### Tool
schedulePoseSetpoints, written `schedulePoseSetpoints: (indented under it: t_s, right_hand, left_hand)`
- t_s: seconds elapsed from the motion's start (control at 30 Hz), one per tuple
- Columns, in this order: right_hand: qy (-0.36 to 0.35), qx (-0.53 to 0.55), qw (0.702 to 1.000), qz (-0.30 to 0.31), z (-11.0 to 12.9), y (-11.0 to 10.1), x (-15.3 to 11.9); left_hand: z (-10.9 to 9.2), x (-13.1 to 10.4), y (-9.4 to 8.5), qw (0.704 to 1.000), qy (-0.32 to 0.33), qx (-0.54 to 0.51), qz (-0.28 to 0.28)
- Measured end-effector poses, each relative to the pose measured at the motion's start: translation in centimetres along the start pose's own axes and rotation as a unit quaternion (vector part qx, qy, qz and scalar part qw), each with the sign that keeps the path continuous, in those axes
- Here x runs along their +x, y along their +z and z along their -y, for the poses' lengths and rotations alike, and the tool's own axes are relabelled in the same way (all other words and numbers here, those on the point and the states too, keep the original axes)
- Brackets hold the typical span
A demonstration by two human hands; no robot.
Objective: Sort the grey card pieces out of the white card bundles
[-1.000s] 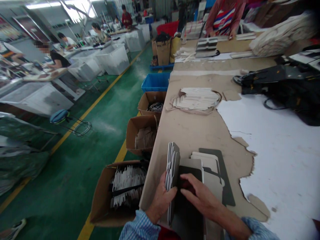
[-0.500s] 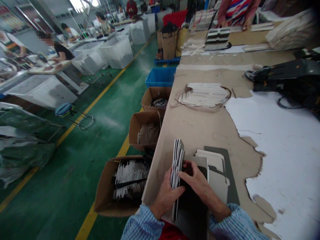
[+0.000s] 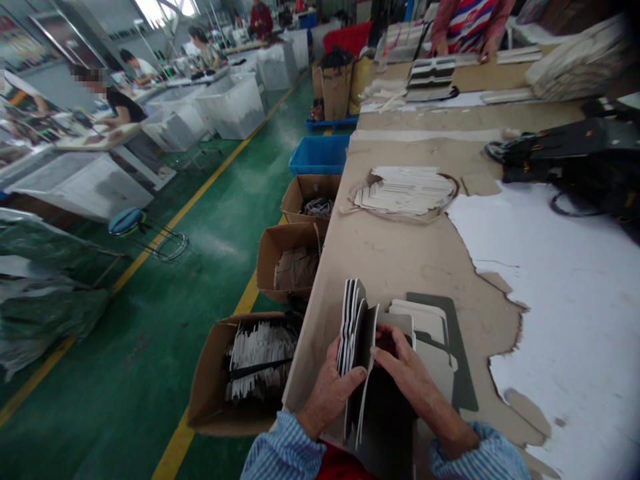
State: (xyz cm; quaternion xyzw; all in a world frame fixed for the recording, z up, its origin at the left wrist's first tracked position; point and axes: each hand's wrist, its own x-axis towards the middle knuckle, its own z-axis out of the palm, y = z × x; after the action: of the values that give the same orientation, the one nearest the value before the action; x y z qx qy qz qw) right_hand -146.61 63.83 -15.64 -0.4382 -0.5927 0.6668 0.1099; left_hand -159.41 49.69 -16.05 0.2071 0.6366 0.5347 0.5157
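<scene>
My left hand (image 3: 333, 383) is closed round a stack of thin flat panels (image 3: 350, 323), dark on their faces with pale edges, held upright on edge near the front left of the table. My right hand (image 3: 403, 363) pinches one panel (image 3: 369, 363) that leans apart from the right side of that stack. Beneath my hands lies a dark flat sheet (image 3: 387, 413), partly hidden. Just right of my right hand, pale cut pieces (image 3: 423, 313) rest on a grey-green board (image 3: 463, 373).
Left of the table (image 3: 395, 260), cardboard boxes stand on the floor; the nearest box (image 3: 207, 393) holds many strips. A bundle of pale pieces (image 3: 405, 190), a white sheet (image 3: 575, 300) and a black bag (image 3: 570, 157) lie on the table. Another person (image 3: 467, 27) stands at its far end.
My right hand has drawn one panel away from the stack to the right, opening a gap. My left hand keeps its hold on the stack.
</scene>
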Motion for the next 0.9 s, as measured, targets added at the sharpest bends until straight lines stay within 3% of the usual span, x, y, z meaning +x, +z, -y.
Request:
schedulePoseSetpoints:
  t_s: [0.07,0.13,0.23,0.3,0.47,0.57,0.7,0.9]
  right_hand:
    - [-0.078,-0.085,0.990,-0.075,-0.2,-0.5,-0.4]
    - [-0.174,-0.210,0.951,-0.146,-0.3,-0.8,-0.8]
    - [-0.247,-0.332,0.901,-0.133,0.1,-0.6,-1.1]
    - [-0.232,-0.329,0.911,-0.088,0.6,0.0,-1.0]
    - [-0.069,-0.210,0.975,-0.029,1.4,2.0,-0.3]
    - [-0.014,-0.185,0.983,-0.004,1.7,2.3,0.0]
    - [0.010,-0.150,0.989,0.004,2.0,2.1,0.2]
    - [0.025,-0.095,0.995,0.022,1.3,1.9,0.4]
  left_hand:
    - [-0.1,-0.1,0.1,1.000,0.001,-0.004,-0.004]
    - [-0.1,-0.1,0.1,1.000,-0.004,-0.013,-0.010]
    - [0.2,0.0,0.1,1.000,-0.014,-0.014,-0.015]
    - [0.2,0.1,0.2,1.000,-0.010,-0.007,-0.014]
    - [-0.6,0.2,0.6,1.000,-0.007,-0.006,-0.013]
    - [-0.7,0.3,0.7,1.000,-0.006,-0.027,-0.002]
    - [0.1,0.4,0.4,0.999,-0.001,-0.044,0.012]
    - [0.2,0.1,0.0,0.999,-0.014,0.031,-0.020]
